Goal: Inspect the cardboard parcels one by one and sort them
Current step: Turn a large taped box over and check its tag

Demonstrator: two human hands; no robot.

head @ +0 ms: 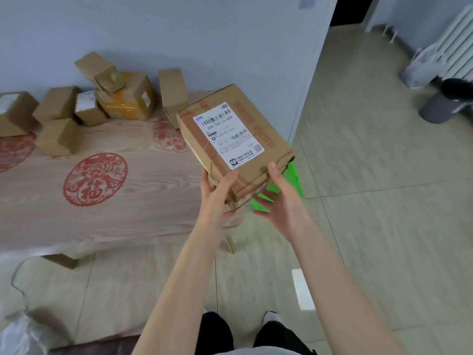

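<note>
You're holding the parcel (258,149) above the bench (143,201) end, left hand (217,193) gripping its near corner, right hand (279,198) fingers spread straight underneath. Turn it slowly while checking the label (227,135).

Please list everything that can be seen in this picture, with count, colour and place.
held parcel: one, brown, white label, near table's right end
other parcels: seven, brown, one yellow-taped, table's back by wall
table: one, light wood, left
paper-cuts: three, red, on table
green object: one, mostly hidden under held parcel
bin: one, grey, floor right
radiator: one, white, far right
left hand: grips held parcel's near corner
right hand: thumb on its edge, fingers straight below
</note>
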